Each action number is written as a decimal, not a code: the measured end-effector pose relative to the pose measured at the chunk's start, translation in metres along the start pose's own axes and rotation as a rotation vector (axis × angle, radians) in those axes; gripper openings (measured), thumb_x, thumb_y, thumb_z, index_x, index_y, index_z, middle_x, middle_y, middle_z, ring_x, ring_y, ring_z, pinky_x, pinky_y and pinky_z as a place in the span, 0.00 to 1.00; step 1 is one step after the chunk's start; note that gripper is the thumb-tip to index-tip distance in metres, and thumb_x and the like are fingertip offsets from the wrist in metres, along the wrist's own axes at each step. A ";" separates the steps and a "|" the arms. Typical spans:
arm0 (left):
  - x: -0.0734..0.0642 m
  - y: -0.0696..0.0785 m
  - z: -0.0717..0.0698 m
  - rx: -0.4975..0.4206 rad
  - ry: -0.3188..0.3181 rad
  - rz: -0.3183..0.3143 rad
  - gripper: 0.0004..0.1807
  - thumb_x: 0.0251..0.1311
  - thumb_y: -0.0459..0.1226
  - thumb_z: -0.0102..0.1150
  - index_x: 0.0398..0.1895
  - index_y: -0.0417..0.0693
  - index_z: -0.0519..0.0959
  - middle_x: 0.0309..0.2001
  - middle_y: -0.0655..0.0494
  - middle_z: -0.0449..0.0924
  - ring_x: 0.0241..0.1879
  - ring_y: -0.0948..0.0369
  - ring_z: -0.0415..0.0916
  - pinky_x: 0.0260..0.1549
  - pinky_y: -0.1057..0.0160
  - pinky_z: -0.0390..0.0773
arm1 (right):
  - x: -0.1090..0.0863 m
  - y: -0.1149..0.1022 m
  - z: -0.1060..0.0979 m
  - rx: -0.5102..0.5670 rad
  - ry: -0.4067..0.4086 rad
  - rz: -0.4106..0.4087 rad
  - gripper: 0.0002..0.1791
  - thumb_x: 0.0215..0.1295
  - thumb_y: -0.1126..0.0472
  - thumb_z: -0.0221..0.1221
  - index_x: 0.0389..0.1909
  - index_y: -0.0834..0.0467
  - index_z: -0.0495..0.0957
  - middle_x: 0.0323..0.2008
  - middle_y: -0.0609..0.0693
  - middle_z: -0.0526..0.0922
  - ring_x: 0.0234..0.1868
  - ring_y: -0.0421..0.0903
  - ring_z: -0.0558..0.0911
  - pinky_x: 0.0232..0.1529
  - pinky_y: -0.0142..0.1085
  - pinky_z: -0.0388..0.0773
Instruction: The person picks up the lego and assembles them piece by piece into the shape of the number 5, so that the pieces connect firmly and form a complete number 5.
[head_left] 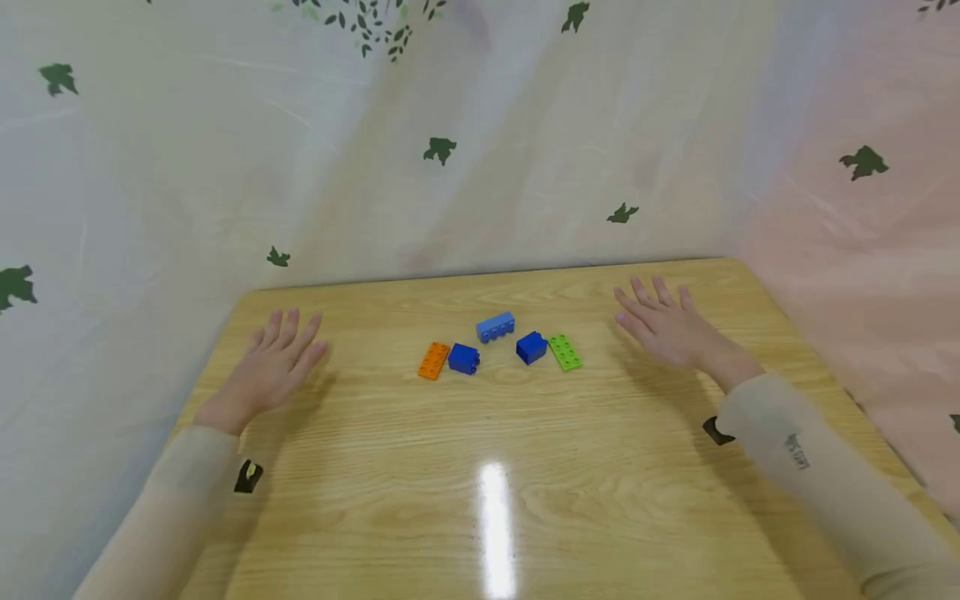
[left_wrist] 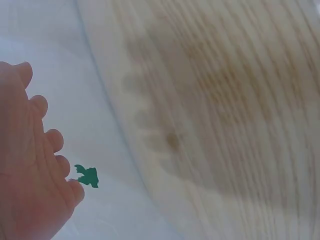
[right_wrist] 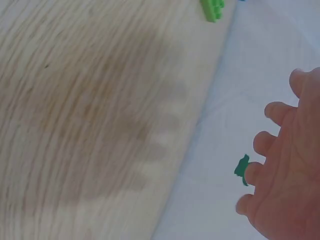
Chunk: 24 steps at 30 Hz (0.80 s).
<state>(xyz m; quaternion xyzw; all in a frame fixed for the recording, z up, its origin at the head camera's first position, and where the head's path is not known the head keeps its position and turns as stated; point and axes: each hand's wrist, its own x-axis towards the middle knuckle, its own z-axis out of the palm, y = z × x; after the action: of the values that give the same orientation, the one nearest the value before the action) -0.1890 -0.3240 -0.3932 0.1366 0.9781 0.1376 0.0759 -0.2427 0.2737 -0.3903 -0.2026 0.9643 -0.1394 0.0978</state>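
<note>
Both hands hover over the table with fingers straight and spread, holding nothing. On the left side is my left hand (head_left: pixel 268 367), nearest to the flat orange building block (head_left: pixel 433 361). Over the right side is my right hand (head_left: pixel 671 325), nearest to the flat green building block (head_left: pixel 565 352). Between these two blocks lie a dark blue block (head_left: pixel 464 359) on the left and another dark blue block (head_left: pixel 532 347) on the right, both on their sides. Behind them lies a longer, lighter blue block (head_left: pixel 496 327). In the right wrist view, part of the green block (right_wrist: pixel 213 9) shows at the top.
The wooden table (head_left: pixel 375 483) has a bright light reflection near its front. A pale curtain (head_left: pixel 525 167) with green leaf shapes hangs behind the table's back edge and along both sides. A dark wrist camera piece (head_left: pixel 249 476) sits at the left sleeve.
</note>
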 end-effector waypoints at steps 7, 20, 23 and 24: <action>0.007 0.022 -0.003 -0.309 -0.060 0.017 0.39 0.79 0.59 0.26 0.82 0.51 0.32 0.77 0.41 0.15 0.74 0.45 0.07 0.66 0.27 0.25 | 0.005 -0.010 -0.011 0.322 -0.017 -0.032 0.39 0.81 0.36 0.36 0.82 0.51 0.39 0.81 0.56 0.35 0.78 0.63 0.30 0.72 0.66 0.28; 0.013 0.065 0.016 -0.853 -0.191 0.133 0.35 0.81 0.55 0.24 0.82 0.57 0.29 0.82 0.50 0.30 0.79 0.45 0.36 0.71 0.36 0.50 | 0.017 -0.027 0.013 0.623 0.049 -0.005 0.39 0.78 0.47 0.54 0.79 0.62 0.52 0.75 0.65 0.60 0.69 0.65 0.69 0.61 0.56 0.75; 0.013 0.072 0.020 -0.934 -0.228 0.122 0.36 0.81 0.57 0.26 0.82 0.58 0.31 0.82 0.46 0.36 0.78 0.42 0.45 0.70 0.38 0.56 | 0.019 -0.032 0.023 0.648 0.027 0.009 0.39 0.77 0.48 0.56 0.78 0.64 0.54 0.71 0.67 0.65 0.58 0.63 0.79 0.52 0.51 0.82; 0.014 0.075 0.022 -0.955 -0.241 0.126 0.37 0.80 0.58 0.26 0.83 0.57 0.32 0.81 0.45 0.38 0.77 0.42 0.47 0.70 0.38 0.57 | 0.020 -0.033 0.026 0.659 0.019 0.018 0.39 0.76 0.48 0.57 0.78 0.63 0.55 0.70 0.67 0.67 0.54 0.61 0.81 0.49 0.50 0.83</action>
<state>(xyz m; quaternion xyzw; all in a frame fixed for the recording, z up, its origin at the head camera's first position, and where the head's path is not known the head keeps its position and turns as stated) -0.1794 -0.2456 -0.3938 0.1603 0.7799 0.5580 0.2339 -0.2422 0.2302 -0.4068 -0.1503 0.8700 -0.4448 0.1504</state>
